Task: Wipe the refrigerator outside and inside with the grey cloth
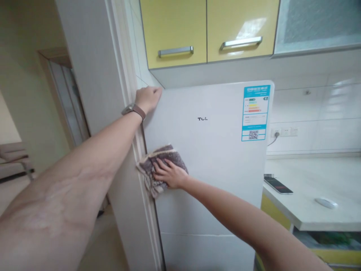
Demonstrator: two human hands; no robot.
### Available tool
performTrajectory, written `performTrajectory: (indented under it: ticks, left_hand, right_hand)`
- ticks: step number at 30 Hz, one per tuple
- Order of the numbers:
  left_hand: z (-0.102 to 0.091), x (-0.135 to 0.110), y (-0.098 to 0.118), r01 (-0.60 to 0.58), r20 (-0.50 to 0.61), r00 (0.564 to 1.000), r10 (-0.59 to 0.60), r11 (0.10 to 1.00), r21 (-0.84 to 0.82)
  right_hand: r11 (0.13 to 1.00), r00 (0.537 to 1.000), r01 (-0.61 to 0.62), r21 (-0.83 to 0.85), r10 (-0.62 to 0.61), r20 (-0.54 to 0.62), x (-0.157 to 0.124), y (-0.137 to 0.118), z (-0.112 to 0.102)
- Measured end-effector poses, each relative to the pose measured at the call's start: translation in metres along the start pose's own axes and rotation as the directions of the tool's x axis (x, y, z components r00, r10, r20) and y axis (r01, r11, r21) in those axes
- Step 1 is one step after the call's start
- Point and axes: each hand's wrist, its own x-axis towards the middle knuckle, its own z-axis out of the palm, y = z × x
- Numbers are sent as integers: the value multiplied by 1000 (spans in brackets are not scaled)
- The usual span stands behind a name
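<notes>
A white refrigerator point(220, 158) with a TCL logo fills the middle of the view. At its upper left corner is my left hand point(148, 97), fingers bent over the edge and partly hidden; a brown-strapped watch point(135, 110) is on that wrist. Lower down, my right hand point(171, 174) presses a brown-grey cleaning cloth point(178, 155) with a pale border against the left side of the door. The fingers of this hand are spread over the cloth, whose left part reaches the door frame and hangs in folds.
Yellow cabinets point(175, 26) with metal handles hang above. A pale door frame point(138, 180) runs close along the refrigerator's left side. An energy label point(256, 113) is on the door's right. The counter point(307, 169) at right holds a phone point(278, 185) and a white oval object point(326, 203).
</notes>
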Motion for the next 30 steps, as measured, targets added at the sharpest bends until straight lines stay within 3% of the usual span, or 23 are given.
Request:
performTrajectory:
  ticks: [2, 5, 7, 10, 14, 16, 19, 22, 24, 27, 30]
  left_hand:
    - [10, -12, 4, -51, -134, 989, 57, 998, 45]
    - [20, -21, 6, -67, -224, 972, 74, 997, 40]
    - [24, -21, 6, -66, -234, 970, 66, 998, 10]
    - [25, -20, 5, -54, -239, 970, 47, 998, -24]
    - [21, -25, 6, -31, -224, 974, 28, 999, -11]
    - [19, -26, 7, -19, -210, 977, 22, 1000, 14]
    - [18, -24, 8, 26, -161, 987, -14, 997, 74]
    - [17, -23, 9, 8, -95, 995, 6, 990, 139]
    - [14, -25, 9, -21, -62, 998, 33, 984, 178]
    - [10, -25, 9, -29, -48, 998, 41, 973, 230]
    - [13, -12, 2, -39, -12, 999, 45, 955, 295]
  right_hand:
    - [986, 987, 160, 39, -160, -2, -39, -33, 21]
    - [894, 900, 436, 104, -433, -59, -96, -59, 37]
    - [853, 859, 512, 101, -508, -60, -123, -53, 31]
    - [866, 868, 496, 68, -497, 3, -132, -9, -4]
    - [952, 947, 307, -18, -304, 102, -97, 81, -73]
    - [993, 991, 89, -79, -80, 109, -73, 130, -104]
    - [975, 982, -173, -139, 181, 47, -46, 197, -135]
    - [909, 921, -386, -159, 369, -128, -35, 244, -143]
    - [881, 862, -455, -129, 400, -312, -32, 260, -134]
    - [883, 754, -467, -56, 364, -546, -30, 263, -112]
    - [898, 659, -440, 25, 341, -670, -32, 254, -93]
